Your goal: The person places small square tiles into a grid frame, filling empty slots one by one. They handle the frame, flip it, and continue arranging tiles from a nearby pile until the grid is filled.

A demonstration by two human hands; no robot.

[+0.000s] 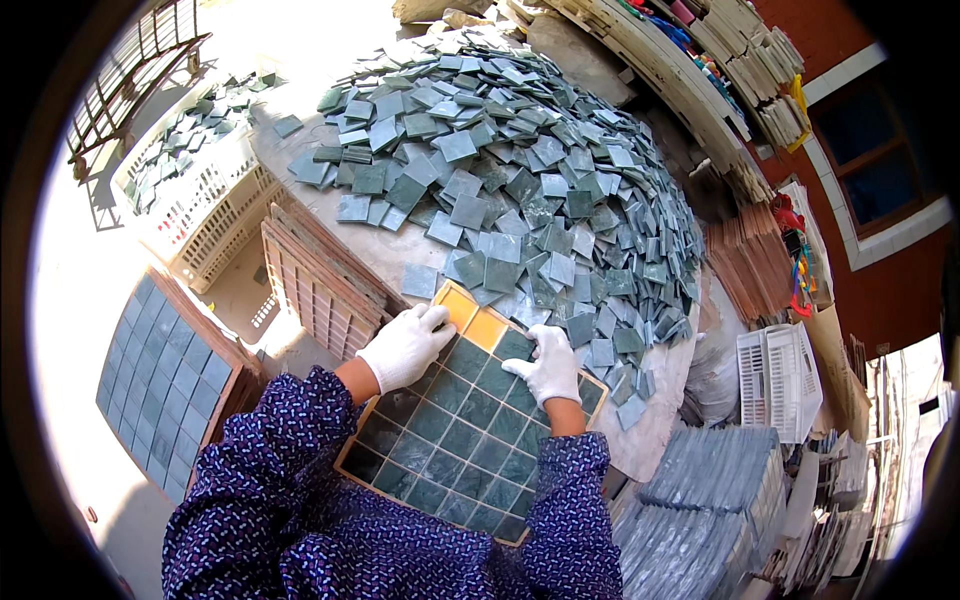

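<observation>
A gridded wooden tray (463,422) leans in front of me, its cells filled with dark green square stone tiles. Two cells at its far corner show a bare yellow bottom (486,328). My left hand (405,349), in a white glove, rests on the tray's far left side with its fingers curled together beside the yellow cells; what they hold, if anything, is hidden. My right hand (550,368), also gloved, has thumb and forefinger around a green stone tile (514,346) at the tray's far right edge, next to a yellow cell.
A large heap of loose grey-green tiles (480,190) covers the table beyond the tray. To the left stand a tile-filled panel (160,375), stacked gridded trays (315,285) and a white plastic crate (215,225). Wrapped tile stacks (700,490) and another white crate (778,380) stand right.
</observation>
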